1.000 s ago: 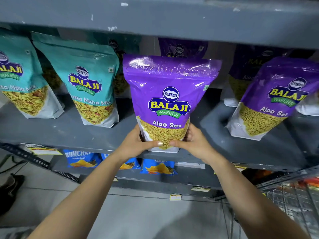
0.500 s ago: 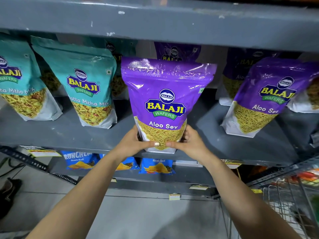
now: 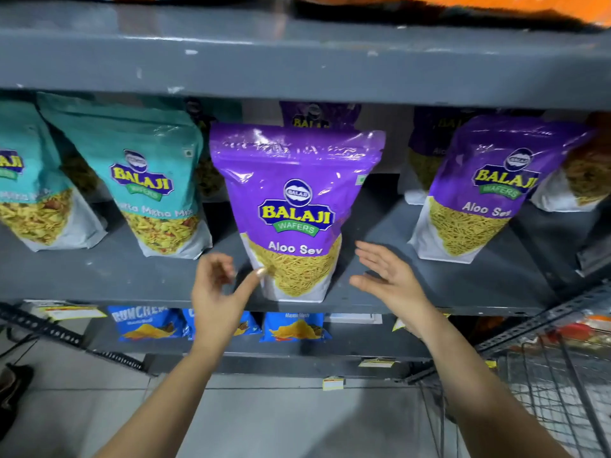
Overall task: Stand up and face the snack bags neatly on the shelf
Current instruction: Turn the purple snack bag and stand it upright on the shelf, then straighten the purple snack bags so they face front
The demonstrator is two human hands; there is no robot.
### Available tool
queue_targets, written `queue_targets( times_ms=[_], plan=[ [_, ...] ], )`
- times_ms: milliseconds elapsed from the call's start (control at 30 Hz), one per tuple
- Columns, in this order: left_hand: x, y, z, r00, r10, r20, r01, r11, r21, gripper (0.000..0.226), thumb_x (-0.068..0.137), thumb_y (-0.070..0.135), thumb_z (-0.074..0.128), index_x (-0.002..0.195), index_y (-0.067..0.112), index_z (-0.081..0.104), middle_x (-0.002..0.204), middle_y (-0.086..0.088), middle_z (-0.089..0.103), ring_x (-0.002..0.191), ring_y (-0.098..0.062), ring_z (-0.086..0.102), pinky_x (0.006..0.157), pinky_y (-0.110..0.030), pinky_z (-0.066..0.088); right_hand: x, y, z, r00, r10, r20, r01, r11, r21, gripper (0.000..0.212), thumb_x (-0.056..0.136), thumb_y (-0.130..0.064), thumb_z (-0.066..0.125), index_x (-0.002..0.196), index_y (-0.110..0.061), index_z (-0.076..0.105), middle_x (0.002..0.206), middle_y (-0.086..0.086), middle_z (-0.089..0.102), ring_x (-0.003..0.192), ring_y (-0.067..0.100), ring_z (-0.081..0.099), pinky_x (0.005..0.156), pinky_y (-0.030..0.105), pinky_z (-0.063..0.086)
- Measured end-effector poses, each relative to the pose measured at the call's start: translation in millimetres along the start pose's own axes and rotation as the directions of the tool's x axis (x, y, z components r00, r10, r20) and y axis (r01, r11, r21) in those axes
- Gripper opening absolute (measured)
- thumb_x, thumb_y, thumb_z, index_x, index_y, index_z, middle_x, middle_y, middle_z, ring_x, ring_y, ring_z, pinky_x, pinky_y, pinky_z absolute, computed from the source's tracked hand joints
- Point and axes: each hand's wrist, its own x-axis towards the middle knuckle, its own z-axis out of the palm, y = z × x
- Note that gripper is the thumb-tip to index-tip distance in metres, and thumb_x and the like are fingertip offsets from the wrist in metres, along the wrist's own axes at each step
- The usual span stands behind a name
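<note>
Aloo Sev bag (image 3: 296, 206): purple pouch, upright and front-facing, base at the front lip of the shelf (image 3: 413, 289), between the two hands.
Left hand (image 3: 216, 294): released, fingers loosely curled, just left of the bag's lower corner; thumb tip appears to touch or nearly touch the bag's bottom-left edge, cannot tell which.
Right hand (image 3: 386, 279): released, palm flat and spread, just right of the bag, clear of it.
Tip risk: bag likely stands on its own gusset with no support; top looks heavy and slightly crumpled, so it could lean forward off the lip.
Snag risk: the left thumb, if it drags on pulling away, could twist the bag off square.
Teal bag beyond the left hand (image 3: 155, 196): Khatta Mitha Mix, leaning left, near but apart from the purple one; a slump from either could spoil the row.
Second Aloo Sev bag beyond the right hand (image 3: 486, 190): tilted right, not yet faced; reaching for it risks brushing the centre bag.
Wire cart below the right forearm (image 3: 562, 391): where a falling bag might land.
</note>
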Motion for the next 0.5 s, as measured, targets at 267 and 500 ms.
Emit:
queue_targets(
  times_ms=[267,500],
  plan=[
    [-64.1,39.4,121.3,0.977,0.169,0.127,-0.163,0.985,-0.054,0.026,0.086,0.014,0.07,0.069,0.01,0.051,0.064,-0.002,0.05,0.062,-0.022,0.048,0.063,-0.028,0.042,-22.8,22.9,-132.7,0.768,0.001,-0.64,0.048,0.997,0.06,0.036,0.07,-0.005,0.085,0.097,-0.015,0.062,0.078,-0.012,0.069,0.071,0.002,0.061,0.077,0.03,0.047],
    [-6.1,25.7,268.2,0.828,-0.189,0.528,0.128,0.98,0.151,0.11,0.059,0.047,0.089,0.149,0.011,0.037,0.149,-0.008,0.05,0.133,-0.018,0.051,0.113,-0.041,0.043,24.4,5.4,-196.5,0.952,-0.105,-0.286,0.025,0.963,-0.268,0.084,0.068,0.011,0.081,0.135,-0.011,0.036,0.118,-0.012,0.056,0.099,-0.015,0.057,0.077,0.002,0.043]
  ],
)
